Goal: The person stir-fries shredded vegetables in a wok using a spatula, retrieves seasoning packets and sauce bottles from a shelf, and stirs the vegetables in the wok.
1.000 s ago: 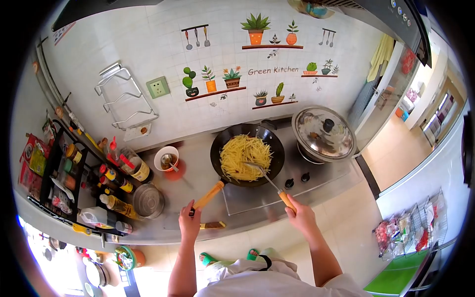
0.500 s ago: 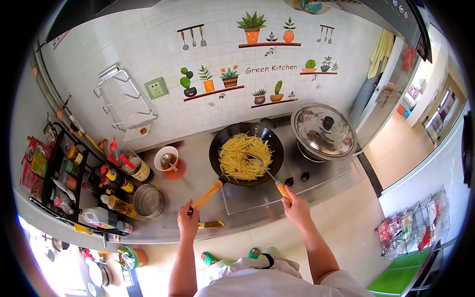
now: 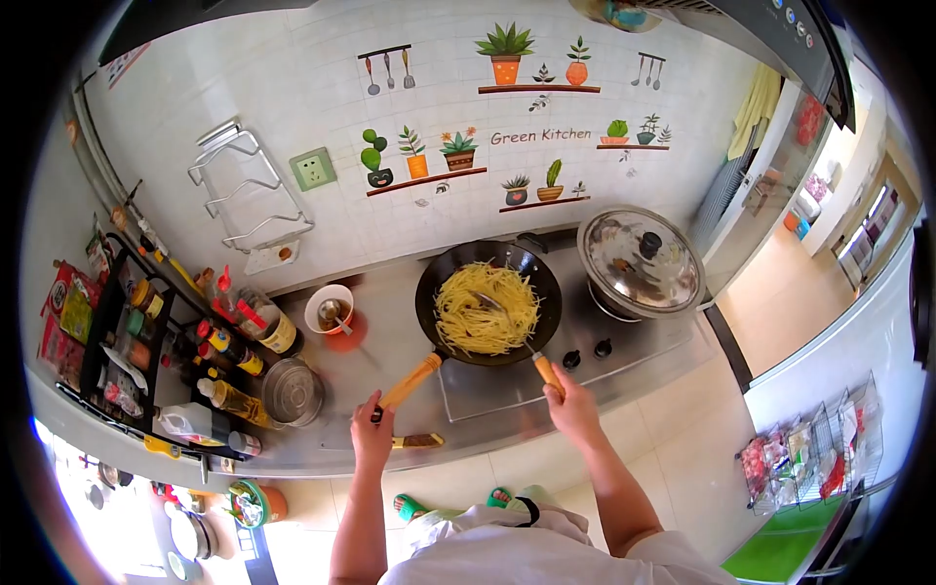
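Observation:
A black wok (image 3: 441, 341) stands on the stove, filled with pale yellow shredded potato or similar thin strips (image 3: 473, 322). My left hand (image 3: 371, 429) is closed around the end of the wok's wooden handle (image 3: 411, 380). My right hand (image 3: 573, 405) grips the wooden handle of a metal spatula (image 3: 537, 357). Its blade reaches into the strips, partly buried among them. On the counter by my left hand lies a knife (image 3: 419, 442) with a wooden handle.
Right of the wok sits a large lidded pot (image 3: 624, 255). To the left are a white bowl (image 3: 330, 310) with a spoon, a round metal container (image 3: 292, 392), several sauce bottles (image 3: 234, 402) and a black rack (image 3: 156, 390). Two stove knobs (image 3: 572, 360) face the counter's front.
My right hand has moved slightly left with the spatula, and its blade has shifted leftward through the strips. My left hand stays on the wok handle.

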Demonstrator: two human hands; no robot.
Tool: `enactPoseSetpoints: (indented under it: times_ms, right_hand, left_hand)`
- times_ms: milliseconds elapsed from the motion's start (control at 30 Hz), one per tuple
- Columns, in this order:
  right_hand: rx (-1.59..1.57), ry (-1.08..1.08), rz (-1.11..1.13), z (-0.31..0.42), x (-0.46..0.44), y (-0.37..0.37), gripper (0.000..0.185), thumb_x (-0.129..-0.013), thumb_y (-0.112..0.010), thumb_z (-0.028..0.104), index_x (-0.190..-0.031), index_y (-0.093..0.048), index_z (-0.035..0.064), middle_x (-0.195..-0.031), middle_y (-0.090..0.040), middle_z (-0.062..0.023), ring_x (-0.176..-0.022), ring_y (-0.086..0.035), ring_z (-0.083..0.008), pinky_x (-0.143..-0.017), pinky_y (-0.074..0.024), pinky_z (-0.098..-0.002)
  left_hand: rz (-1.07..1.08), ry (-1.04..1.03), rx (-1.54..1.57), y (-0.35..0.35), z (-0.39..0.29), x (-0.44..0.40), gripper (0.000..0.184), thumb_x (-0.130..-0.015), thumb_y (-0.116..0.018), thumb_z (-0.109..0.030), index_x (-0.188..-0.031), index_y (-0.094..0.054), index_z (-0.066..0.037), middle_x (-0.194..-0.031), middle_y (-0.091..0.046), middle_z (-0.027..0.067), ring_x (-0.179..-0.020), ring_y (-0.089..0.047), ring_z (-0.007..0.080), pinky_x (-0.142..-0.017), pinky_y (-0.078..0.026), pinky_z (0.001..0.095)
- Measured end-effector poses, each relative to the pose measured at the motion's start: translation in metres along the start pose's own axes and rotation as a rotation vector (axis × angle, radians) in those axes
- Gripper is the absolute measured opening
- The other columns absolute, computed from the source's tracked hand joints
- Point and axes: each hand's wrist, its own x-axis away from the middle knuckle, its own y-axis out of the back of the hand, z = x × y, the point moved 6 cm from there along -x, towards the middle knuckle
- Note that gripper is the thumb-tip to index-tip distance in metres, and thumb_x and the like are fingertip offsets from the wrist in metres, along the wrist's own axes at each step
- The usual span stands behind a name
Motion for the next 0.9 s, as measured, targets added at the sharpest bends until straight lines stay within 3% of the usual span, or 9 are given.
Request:
enactPoseSetpoints:
  times_ms: [133,200,233,433,533,633,800,900]
  right_hand:
    - [-0.136,0.033,-0.069,0.011,-0.005,0.037,0.042,-0.087,-0.065,0.026,-0.125,-0.059,0.0095,-0.09,-0.068,-0.0215,-0.084,-0.066,-0.0404,-0.073,-0.0521,-0.0457]
    - [-0.037,-0.03,-0.041,0.011,-0.017,0.055,0.035,-0.087,-0.066,0.027,-0.114,-0.062,0.0062,-0.088,-0.068,-0.0205,-0.083,-0.066,-0.0396,-0.073,-0.0515,-0.0452]
    - [0.008,0.014,-0.068,0.023,-0.024,0.07,0.031,-0.086,-0.066,0.027,-0.106,-0.062,0.0034,-0.087,-0.068,-0.0198,-0.081,-0.065,-0.0396,-0.071,-0.0512,-0.0448]
    - [0.326,0.166,0.013,0.085,-0.085,0.129,0.023,-0.084,-0.065,0.023,-0.091,-0.065,0.0017,-0.084,-0.066,-0.0185,-0.083,-0.063,-0.0374,-0.076,-0.0494,-0.0454]
    - [0.56,0.314,-0.076,0.114,-0.109,0.145,0.026,-0.081,-0.069,0.023,-0.097,-0.069,0.0017,-0.086,-0.066,-0.0196,-0.082,-0.064,-0.037,-0.077,-0.0506,-0.0443]
    - [0.699,0.263,0.077,0.145,-0.132,0.153,0.023,-0.081,-0.067,0.022,-0.083,-0.07,-0.0008,-0.085,-0.067,-0.0207,-0.087,-0.064,-0.0382,-0.079,-0.051,-0.0461]
    - [0.854,0.19,0.131,0.175,-0.162,0.146,0.02,-0.079,-0.065,0.015,-0.081,-0.068,-0.0045,-0.091,-0.067,-0.0241,-0.089,-0.066,-0.0387,-0.076,-0.0532,-0.0452]
    - [0.917,0.251,0.092,0.184,-0.179,0.139,0.017,-0.079,-0.061,0.011,-0.079,-0.068,-0.0051,-0.085,-0.068,-0.024,-0.078,-0.069,-0.0357,-0.072,-0.0542,-0.0433]
  left_hand:
    - [0.004,0.022,-0.003,0.001,-0.001,0.001,0.039,-0.083,-0.071,-0.015,-0.12,-0.064,-0.004,-0.091,-0.062,0.0148,-0.076,-0.062,0.0251,-0.069,-0.052,0.0337]
    - [0.03,0.044,-0.024,0.0,0.0,0.001,0.038,-0.085,-0.069,-0.014,-0.122,-0.063,-0.004,-0.093,-0.062,0.0112,-0.078,-0.06,0.0191,-0.074,-0.05,0.0297]
    - [0.029,0.046,-0.02,0.0,-0.001,0.001,0.038,-0.085,-0.069,-0.014,-0.122,-0.063,-0.004,-0.093,-0.062,0.0112,-0.078,-0.06,0.0191,-0.074,-0.05,0.0297]
    - [0.007,-0.008,-0.025,-0.001,0.001,0.001,0.039,-0.084,-0.07,-0.014,-0.121,-0.063,-0.004,-0.094,-0.062,0.0134,-0.078,-0.061,0.022,-0.073,-0.05,0.0313]
    - [0.007,-0.014,-0.012,-0.001,0.002,0.001,0.04,-0.082,-0.071,-0.014,-0.12,-0.064,-0.004,-0.093,-0.062,0.0148,-0.083,-0.061,0.0262,-0.072,-0.052,0.0354]
    - [0.036,0.069,0.048,-0.001,-0.001,0.001,0.04,-0.082,-0.07,-0.014,-0.12,-0.064,-0.004,-0.093,-0.061,0.0144,-0.083,-0.06,0.0259,-0.072,-0.051,0.0359]
    - [0.026,0.029,0.029,0.002,-0.006,0.002,0.038,-0.083,-0.07,-0.013,-0.119,-0.064,-0.003,-0.089,-0.061,0.0133,-0.076,-0.06,0.0228,-0.071,-0.051,0.0327]
    - [0.034,0.032,0.023,0.002,-0.005,0.002,0.037,-0.084,-0.07,-0.013,-0.119,-0.064,-0.003,-0.09,-0.06,0.0133,-0.077,-0.06,0.0228,-0.07,-0.051,0.0325]
